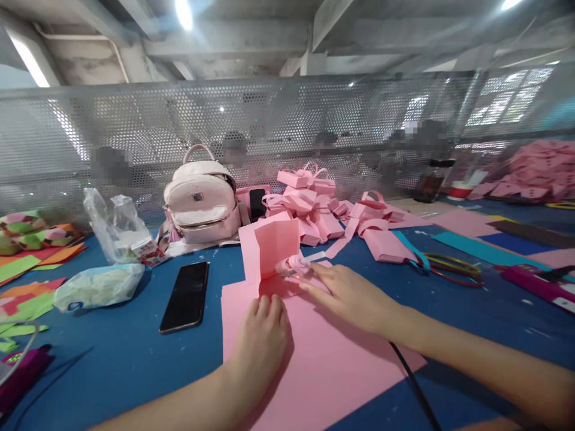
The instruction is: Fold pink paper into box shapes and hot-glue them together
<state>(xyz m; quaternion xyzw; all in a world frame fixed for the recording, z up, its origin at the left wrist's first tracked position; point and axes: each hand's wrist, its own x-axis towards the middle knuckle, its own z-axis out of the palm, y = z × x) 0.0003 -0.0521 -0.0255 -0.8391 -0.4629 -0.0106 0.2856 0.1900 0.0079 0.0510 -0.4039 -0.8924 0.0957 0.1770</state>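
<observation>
Gripping a glue gun [293,264], right hand [348,294] works at an unclosed paper box [272,244], left hand [262,334] curled at its near edge, hold unclear; seemingly finished pink baskets [299,197] heaped far.

Left hand [261,335], back upward, fingers [275,306] curled, left forearm [193,392] bare, right hand [354,294] in a grip, right forearm [471,357] bare, stretched inward.
</observation>
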